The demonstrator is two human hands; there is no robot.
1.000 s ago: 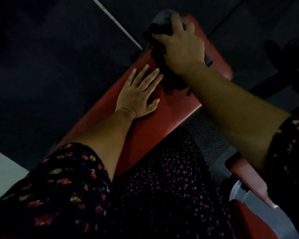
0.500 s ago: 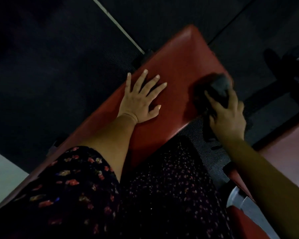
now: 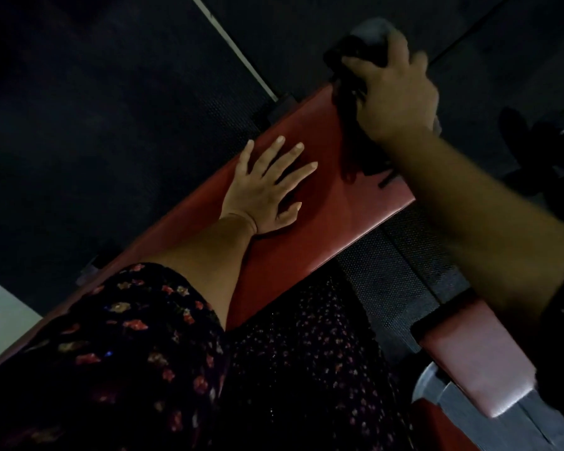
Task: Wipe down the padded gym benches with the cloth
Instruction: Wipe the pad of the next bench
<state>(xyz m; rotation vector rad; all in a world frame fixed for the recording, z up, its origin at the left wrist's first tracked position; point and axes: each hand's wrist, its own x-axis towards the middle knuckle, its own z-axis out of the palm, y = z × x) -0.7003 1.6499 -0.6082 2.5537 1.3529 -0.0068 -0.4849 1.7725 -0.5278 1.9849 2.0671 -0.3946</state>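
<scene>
Dark rubber gym flooring (image 3: 95,125), crossed by a pale seam line, lies all round a red padded vinyl bench (image 3: 332,222) that runs diagonally through the dim view. On that pad, at its far end, sits the dark, crumpled wiping cloth (image 3: 355,92), bunched under and ahead of the right hand (image 3: 394,99). The right fingers (image 3: 401,50) are curled down over the cloth, clamping it against the upholstery, with a greyer fold poking out beyond the fingertips and a loose tail of fabric trailing back beneath the wrist. Motion blur smears this hand, so the exact finger spacing is hard to read.

Nearer along the pad, just short of the cloth's trailing edge, the left hand (image 3: 264,193) lies flat and empty, fingers spread, palm pressed on the vinyl as a brace.

Beyond the heel of the right forearm, a second maroon padded bench section (image 3: 479,356) on a grey metal frame waits.

By my reading, the wiping of this first pad is mid-stroke at its far end. The next pass seems to call for dragging the cloth back toward the spread left fingers with steady downward pressure, and lifting that bracing hand so the patch beneath it gets cleaned too.
</scene>
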